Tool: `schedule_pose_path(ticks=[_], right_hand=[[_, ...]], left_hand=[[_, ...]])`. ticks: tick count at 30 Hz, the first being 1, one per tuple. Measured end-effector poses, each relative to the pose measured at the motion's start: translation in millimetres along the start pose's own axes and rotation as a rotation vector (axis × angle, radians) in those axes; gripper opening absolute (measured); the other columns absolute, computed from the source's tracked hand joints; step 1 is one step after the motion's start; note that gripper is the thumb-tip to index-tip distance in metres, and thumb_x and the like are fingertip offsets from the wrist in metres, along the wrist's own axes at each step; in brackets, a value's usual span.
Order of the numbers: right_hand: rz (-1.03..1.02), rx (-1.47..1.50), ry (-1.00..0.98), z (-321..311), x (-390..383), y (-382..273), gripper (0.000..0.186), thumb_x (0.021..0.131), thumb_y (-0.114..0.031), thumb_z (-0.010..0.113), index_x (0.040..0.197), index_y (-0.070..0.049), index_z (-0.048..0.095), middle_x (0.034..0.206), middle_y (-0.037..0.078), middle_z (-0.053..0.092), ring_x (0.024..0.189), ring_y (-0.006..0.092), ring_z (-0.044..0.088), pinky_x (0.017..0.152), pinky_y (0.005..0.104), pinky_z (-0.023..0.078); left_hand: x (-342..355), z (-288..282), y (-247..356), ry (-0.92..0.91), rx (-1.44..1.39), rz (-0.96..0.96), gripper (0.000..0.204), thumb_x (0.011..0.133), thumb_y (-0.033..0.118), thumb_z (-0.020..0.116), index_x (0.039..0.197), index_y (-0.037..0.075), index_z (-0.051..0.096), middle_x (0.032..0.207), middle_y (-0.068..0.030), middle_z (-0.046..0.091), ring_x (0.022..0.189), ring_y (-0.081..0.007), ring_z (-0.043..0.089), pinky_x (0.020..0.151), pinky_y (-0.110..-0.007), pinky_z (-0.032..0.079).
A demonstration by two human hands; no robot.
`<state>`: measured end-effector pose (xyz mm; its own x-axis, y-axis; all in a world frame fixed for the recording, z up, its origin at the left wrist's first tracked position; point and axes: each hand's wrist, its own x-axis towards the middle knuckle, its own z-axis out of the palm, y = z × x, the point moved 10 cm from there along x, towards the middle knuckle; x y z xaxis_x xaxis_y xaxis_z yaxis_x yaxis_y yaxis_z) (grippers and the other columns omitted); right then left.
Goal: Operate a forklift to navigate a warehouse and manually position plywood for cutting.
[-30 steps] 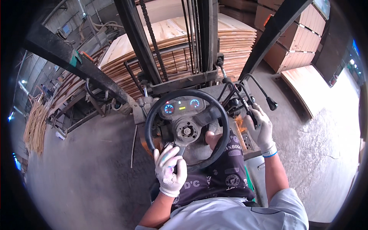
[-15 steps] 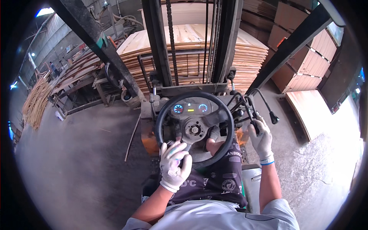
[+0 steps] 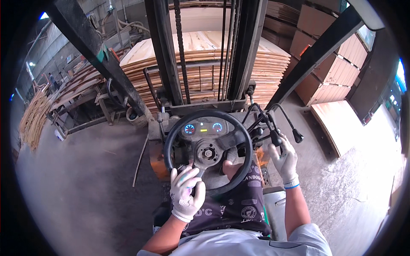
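The left hand (image 3: 186,195), in a white glove, is at the near left edge of the black steering wheel (image 3: 208,153). Its fingers bend over the rim and its thumb sticks out; I can't tell how tightly it holds on. The right hand (image 3: 285,161), gloved too, is to the right of the wheel, thumb and fingers spread apart by a black lever knob (image 3: 276,138). I can't tell if they touch. Through the wheel's top half, a dial panel (image 3: 203,126) glows. Far past the wheel sits a big pile of wood sheets (image 3: 270,64).

Steering wheel (image 3: 208,153) partly hidden behind left hand (image 3: 186,196); mast (image 3: 164,51) cut off above.
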<state>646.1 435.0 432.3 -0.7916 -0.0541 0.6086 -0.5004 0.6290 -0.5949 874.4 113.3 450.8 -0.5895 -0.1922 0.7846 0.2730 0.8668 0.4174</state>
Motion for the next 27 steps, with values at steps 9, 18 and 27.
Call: schedule_pose_path(ticks=[9, 18, 27], right_hand=[[-0.115, -0.119, -0.049, 2, 5, -5, 0.064, 0.091, -0.034, 0.088, 0.141, 0.001, 0.072, 0.144, 0.028, 0.073, 0.129, 0.0463, 0.073, 0.111, 0.0494, 0.058], [-0.050, 0.094, -0.025, 3, 0, 20, 0.059, 0.098, -0.017, 0.077, 0.151, 0.005, 0.065, 0.146, 0.029, 0.073, 0.139, 0.0415, 0.070, 0.118, 0.0466, 0.054], [0.395, 0.489, 0.050, 119, -4, 188, 0.059, 0.115, -0.034, 0.066, 0.163, -0.002, 0.058, 0.154, 0.010, 0.066, 0.136, 0.0164, 0.063, 0.107, 0.0360, 0.055]], left_hand=[[-10, 4, -3, -0.005, -0.008, -0.066, 0.011, 0.093, 0.003, 0.077, 0.101, 0.012, 0.077, 0.124, -0.0082, 0.081, 0.128, -0.0339, 0.075, 0.127, -0.060, 0.039], [0, 4, -12, -0.050, -0.017, -0.089, 0.013, 0.090, 0.003, 0.077, 0.099, 0.012, 0.077, 0.125, -0.0076, 0.081, 0.128, -0.0338, 0.075, 0.129, -0.058, 0.037], [6, 3, 0, -0.069, -0.053, -0.028, 0.018, 0.088, 0.004, 0.080, 0.104, 0.012, 0.074, 0.126, -0.0086, 0.081, 0.125, -0.0348, 0.076, 0.125, -0.054, 0.040]])
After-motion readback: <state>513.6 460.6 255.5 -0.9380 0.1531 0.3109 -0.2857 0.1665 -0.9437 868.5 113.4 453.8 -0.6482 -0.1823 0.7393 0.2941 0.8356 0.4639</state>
